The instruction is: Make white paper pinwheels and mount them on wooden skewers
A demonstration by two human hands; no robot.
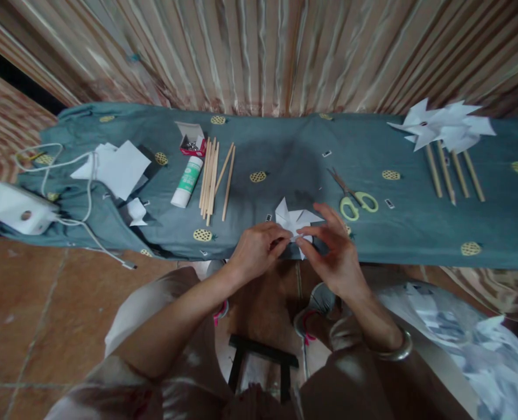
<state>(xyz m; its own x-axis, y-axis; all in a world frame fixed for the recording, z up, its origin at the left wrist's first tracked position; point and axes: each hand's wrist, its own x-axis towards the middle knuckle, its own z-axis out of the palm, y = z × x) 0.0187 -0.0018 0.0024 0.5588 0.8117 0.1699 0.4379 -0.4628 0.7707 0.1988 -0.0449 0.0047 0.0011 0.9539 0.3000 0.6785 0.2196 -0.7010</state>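
A white paper pinwheel [290, 217], folded into points, is held over the front edge of the cloth-covered table. My left hand [256, 249] pinches it near its middle from the left, fingers closed. From the right, my right hand [332, 252] has thumb and index finger closed on its centre, the other fingers lifted. Whatever sits between the fingertips at the centre is too small to make out. Just beyond the right hand lie scissors [350, 197] with yellow-green handles. Several wooden sticks [213, 178] lie left of the pinwheel.
A glue stick [187, 182] and an open red box [192, 142] of small metal pieces lie beside the sticks. Paper squares [121, 169], a white power bank [18, 209] and cables occupy the left. Finished pinwheels [447, 125] on sticks lie far right. A plastic bag [499, 356] sits below.
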